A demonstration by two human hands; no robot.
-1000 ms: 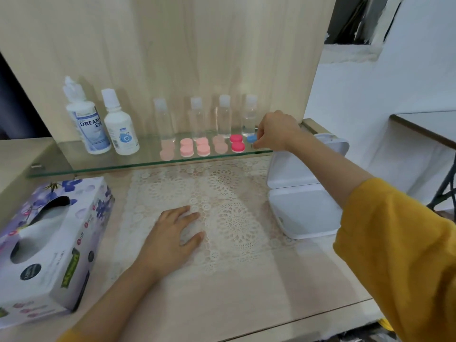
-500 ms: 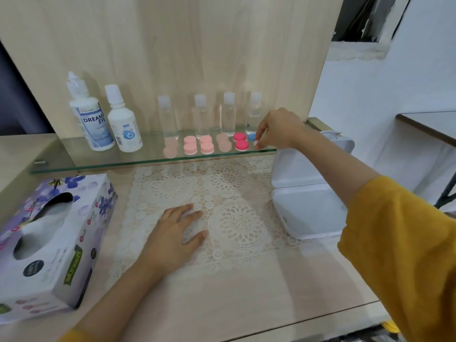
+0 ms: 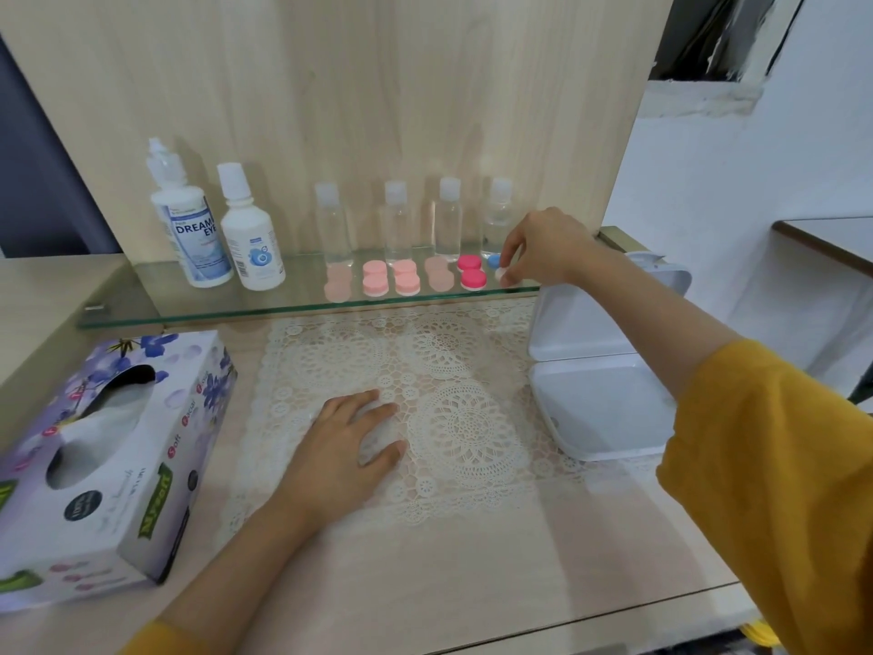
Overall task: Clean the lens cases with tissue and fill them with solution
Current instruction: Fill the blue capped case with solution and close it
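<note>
Right hand [image 3: 543, 248] at glass shelf [image 3: 141, 297], far right end.
Grip pinching blue-and-white lens case [image 3: 493, 261]; left hand [image 3: 345, 446] flat, fingers spread, on lace mat [image 3: 463, 418].

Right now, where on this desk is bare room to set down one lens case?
Free: the lace mat between the left hand and the white box, plus bare wood nearer you. Crowded: the glass shelf, from the bottles to the right hand pinching the blue lens case.

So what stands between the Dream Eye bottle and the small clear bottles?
One white bottle with a blue logo, upright on the glass shelf, seen in the head view.
</note>
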